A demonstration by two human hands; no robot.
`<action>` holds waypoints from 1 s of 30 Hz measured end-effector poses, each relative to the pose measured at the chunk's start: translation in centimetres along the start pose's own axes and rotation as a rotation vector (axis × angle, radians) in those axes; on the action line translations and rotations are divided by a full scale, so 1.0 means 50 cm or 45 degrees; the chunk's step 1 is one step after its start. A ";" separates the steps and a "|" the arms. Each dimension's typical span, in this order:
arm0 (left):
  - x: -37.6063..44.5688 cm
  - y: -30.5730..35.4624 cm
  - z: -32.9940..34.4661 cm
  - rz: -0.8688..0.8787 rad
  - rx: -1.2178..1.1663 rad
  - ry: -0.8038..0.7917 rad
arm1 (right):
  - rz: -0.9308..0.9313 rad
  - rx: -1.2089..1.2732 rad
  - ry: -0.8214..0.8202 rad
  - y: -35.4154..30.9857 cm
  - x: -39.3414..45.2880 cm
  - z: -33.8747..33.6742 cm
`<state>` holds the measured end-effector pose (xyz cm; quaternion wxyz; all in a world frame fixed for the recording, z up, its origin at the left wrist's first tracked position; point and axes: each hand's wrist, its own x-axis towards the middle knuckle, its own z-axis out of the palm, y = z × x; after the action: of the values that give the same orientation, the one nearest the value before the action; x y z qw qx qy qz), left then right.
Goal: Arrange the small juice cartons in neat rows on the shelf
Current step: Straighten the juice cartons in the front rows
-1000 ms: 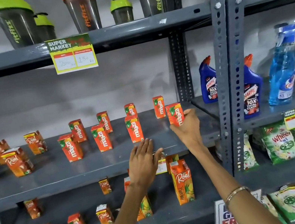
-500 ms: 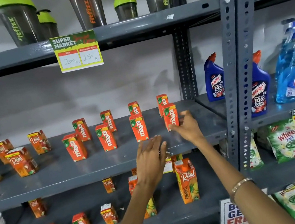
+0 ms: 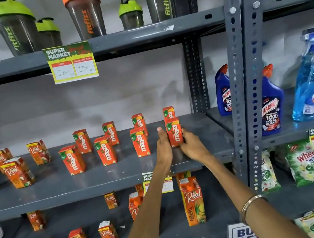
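Orange Maaza carton [image 3: 174,132], front row near the shelf [image 3: 99,179] right end, now clamped between both hands. Left hand [image 3: 163,147] has joined right hand [image 3: 192,146], squaring it into line.

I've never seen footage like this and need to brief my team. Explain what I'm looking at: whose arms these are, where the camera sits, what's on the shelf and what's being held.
There is no machine here: a person wears a camera on the head, so this single view looks forward and down along their own bare arms. The middle shelf carries small orange Maaza juice cartons standing in two loose rows, with Real cartons further left. The left hand and right hand press on either side of the front-right Maaza carton, which stands upright on the shelf. Shaker bottles stand above; blue cleaner bottles sit in the next bay.
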<state>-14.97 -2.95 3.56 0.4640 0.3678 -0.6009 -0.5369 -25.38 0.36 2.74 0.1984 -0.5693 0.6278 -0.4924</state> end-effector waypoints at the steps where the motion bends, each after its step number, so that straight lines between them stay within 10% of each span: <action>1: 0.002 0.001 -0.004 0.002 -0.013 -0.008 | 0.000 0.012 -0.012 -0.001 0.000 -0.001; 17: -0.033 0.019 -0.053 -0.014 0.013 0.072 | 0.004 0.111 -0.047 -0.032 -0.008 0.050; 25: -0.116 -0.001 -0.087 0.349 -0.078 0.266 | -0.359 0.152 0.630 -0.021 -0.097 0.047; 30: -0.142 0.006 -0.226 0.467 -0.095 0.466 | -0.467 0.268 0.556 -0.105 -0.123 0.162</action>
<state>-2.08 0.34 2.60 0.6677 0.3264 -0.5436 -0.3901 -14.44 3.46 1.71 0.0246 -0.5301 0.4879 -0.6930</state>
